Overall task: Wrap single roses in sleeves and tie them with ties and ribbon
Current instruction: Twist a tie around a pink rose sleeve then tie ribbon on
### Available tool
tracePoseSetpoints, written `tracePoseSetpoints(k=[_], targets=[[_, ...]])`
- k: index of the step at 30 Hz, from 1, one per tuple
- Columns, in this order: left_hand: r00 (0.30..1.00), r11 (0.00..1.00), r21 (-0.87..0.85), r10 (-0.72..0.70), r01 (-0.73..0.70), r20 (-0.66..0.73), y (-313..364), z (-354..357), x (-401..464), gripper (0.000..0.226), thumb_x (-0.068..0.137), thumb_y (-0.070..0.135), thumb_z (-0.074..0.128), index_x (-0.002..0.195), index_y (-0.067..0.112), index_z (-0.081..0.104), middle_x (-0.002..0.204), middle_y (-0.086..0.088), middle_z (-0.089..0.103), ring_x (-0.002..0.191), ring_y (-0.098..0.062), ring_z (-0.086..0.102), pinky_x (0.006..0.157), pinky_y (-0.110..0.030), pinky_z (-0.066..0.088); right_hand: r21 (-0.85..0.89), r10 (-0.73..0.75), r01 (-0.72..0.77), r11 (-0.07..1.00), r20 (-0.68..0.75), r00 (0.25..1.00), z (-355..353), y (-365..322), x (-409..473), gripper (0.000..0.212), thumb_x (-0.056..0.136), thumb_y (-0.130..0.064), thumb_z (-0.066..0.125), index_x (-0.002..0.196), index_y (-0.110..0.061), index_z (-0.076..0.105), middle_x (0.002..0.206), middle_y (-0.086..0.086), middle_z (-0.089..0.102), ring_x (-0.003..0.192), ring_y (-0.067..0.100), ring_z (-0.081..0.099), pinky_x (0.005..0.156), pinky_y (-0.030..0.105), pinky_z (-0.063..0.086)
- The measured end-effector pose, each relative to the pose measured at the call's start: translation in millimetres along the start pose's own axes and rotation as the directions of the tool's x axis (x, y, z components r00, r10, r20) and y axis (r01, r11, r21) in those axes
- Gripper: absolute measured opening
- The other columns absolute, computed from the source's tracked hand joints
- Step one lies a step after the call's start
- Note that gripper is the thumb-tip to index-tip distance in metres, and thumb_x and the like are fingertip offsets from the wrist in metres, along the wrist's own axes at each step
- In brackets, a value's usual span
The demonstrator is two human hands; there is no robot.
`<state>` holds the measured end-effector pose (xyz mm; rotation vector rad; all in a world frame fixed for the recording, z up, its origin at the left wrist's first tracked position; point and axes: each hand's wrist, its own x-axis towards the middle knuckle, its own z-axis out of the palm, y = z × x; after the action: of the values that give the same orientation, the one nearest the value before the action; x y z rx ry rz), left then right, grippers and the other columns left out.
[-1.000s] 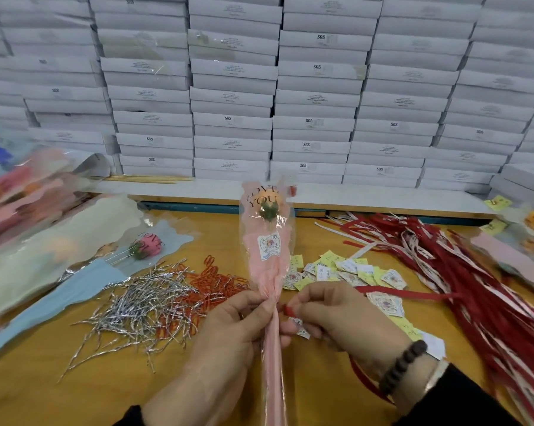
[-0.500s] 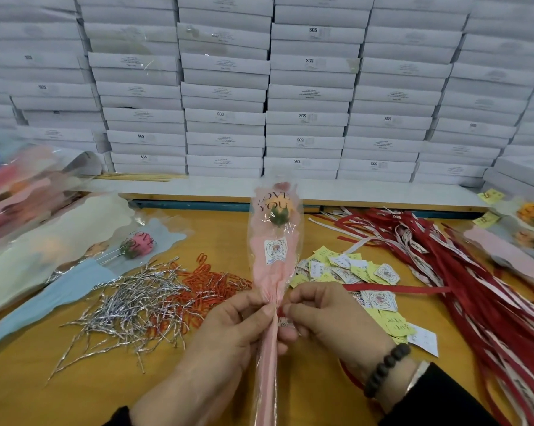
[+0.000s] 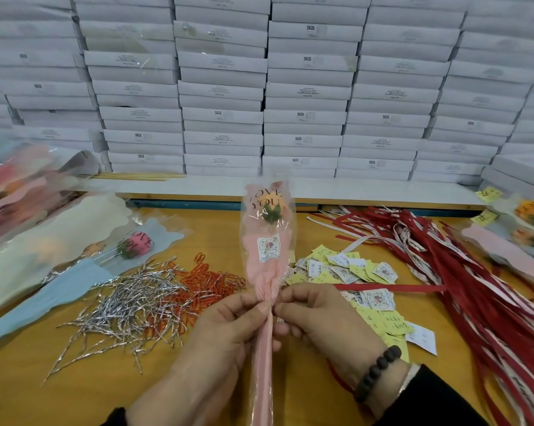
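An orange rose in a pink and clear sleeve printed "LOVE YOU" stands upright over the wooden table. My left hand grips the gathered neck of the sleeve from the left. My right hand pinches the same neck from the right, and a red ribbon strip runs out from under it. Silver twist ties lie in a heap to the left, beside orange clips. A big bundle of red ribbons lies at the right.
Yellow and white paper tags are scattered right of the sleeve. A pink rose on a blue sleeve lies at the left among other wrapped flowers. More wrapped roses sit at the far right. Stacked white boxes wall the back.
The sleeved rose stays upright between both hands while my right hand's fingers work closer in at its neck. The view has shifted slightly.
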<state>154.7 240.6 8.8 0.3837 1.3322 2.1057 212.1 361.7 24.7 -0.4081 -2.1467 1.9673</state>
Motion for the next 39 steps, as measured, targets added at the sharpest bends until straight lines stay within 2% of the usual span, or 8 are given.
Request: tracePoseSetpoints(k=[6,15,23,27,30,33,37,39], targets=[[0.992,0.998,0.039,0.05,-0.046,-0.114,-2.2,-5.1,3.4,0.019,0.062,0.006,0.066,0.078,-0.001,0.073,0.075,-0.024,0.068,0.058,-0.021,0.066,0.053,-0.025,0.055,-0.023,-0.013,0.014,1.0,0.032,0.999,1.8,-0.5,-3.6,0.02,0.088,-0.02,0.061,0.075,-0.008,0.067,0.043,-0.008,0.048,0.034,0.0,0.039,0.039,0.007,0.031],[0.985,0.99,-0.082,0.1,-0.113,-0.143,4.6,-4.7,5.3,0.026,0.068,0.005,0.06,0.09,-0.003,0.068,0.08,-0.018,0.071,0.065,-0.018,0.067,0.059,-0.023,0.057,0.187,0.041,-0.064,0.98,0.125,0.991,4.1,-6.8,-11.1,0.008,0.082,0.006,0.062,0.076,0.0,0.062,0.039,-0.008,0.053,0.03,-0.002,0.046,0.035,0.006,0.033],[0.95,0.956,-0.122,0.238,-0.265,-0.202,27.3,-20.2,10.1,0.019,0.086,-0.005,0.045,0.089,0.006,0.06,0.068,-0.007,0.066,0.062,-0.012,0.067,0.065,-0.026,0.056,-0.046,0.115,-0.117,0.992,-0.038,0.993,-2.1,10.6,-3.6,0.012,0.074,-0.009,0.075,0.071,-0.009,0.063,0.04,-0.011,0.044,0.028,0.0,0.035,0.033,0.008,0.026],[0.909,0.927,0.21,0.354,-0.311,-0.218,31.3,-31.2,13.6,0.027,0.089,-0.004,0.05,0.099,0.016,0.066,0.084,0.0,0.072,0.081,-0.012,0.069,0.065,-0.012,0.053,-0.114,0.132,-0.14,0.984,-0.078,0.988,-3.0,14.9,-2.4,0.012,0.074,-0.011,0.076,0.08,-0.005,0.066,0.047,-0.008,0.047,0.028,0.0,0.036,0.033,0.008,0.026],[0.912,0.485,0.87,0.392,-0.092,-0.122,27.9,-39.4,12.3,0.055,0.086,0.026,0.065,0.133,0.04,0.041,0.101,0.005,0.063,0.093,-0.017,0.063,0.068,-0.017,0.051,-0.129,0.141,-0.151,0.98,-0.087,0.986,-3.5,15.7,-0.6,0.012,0.076,-0.011,0.074,0.082,-0.005,0.066,0.05,-0.007,0.047,0.028,-0.001,0.036,0.033,0.009,0.026],[0.878,0.1,0.995,0.477,-0.015,-0.035,31.5,-36.4,8.2,0.063,0.081,0.046,0.064,0.136,0.044,0.033,0.084,0.016,0.066,0.083,-0.006,0.062,0.07,-0.028,0.05,-0.109,0.152,-0.16,0.981,-0.076,0.985,-5.5,14.9,-0.6,0.008,0.079,-0.01,0.072,0.08,-0.005,0.065,0.036,-0.012,0.043,0.027,-0.001,0.037,0.032,0.01,0.029],[0.86,0.406,0.886,0.51,-0.224,-0.017,29.5,-25.1,4.0,0.01,0.085,0.033,0.063,0.081,0.026,0.057,0.053,0.0,0.059,0.041,-0.005,0.048,0.042,-0.014,0.033,-0.066,0.168,-0.171,0.983,-0.045,0.985,-7.1,11.7,-2.0,0.012,0.08,-0.011,0.069,0.071,-0.01,0.062,0.032,-0.013,0.039,0.027,0.0,0.035,0.032,0.011,0.027],[0.962,0.572,0.809,0.273,-0.135,-0.032,26.2,-16.4,0.4,0.035,0.087,0.038,0.059,0.064,0.011,0.057,0.04,-0.005,0.052,0.031,-0.009,0.039,0.036,-0.018,0.032,-0.022,0.189,-0.19,0.982,-0.032,0.981,-7.1,9.9,-1.7,0.017,0.081,-0.013,0.069,0.067,-0.013,0.061,0.034,-0.013,0.038,0.029,0.0,0.03,0.032,0.012,0.023]])
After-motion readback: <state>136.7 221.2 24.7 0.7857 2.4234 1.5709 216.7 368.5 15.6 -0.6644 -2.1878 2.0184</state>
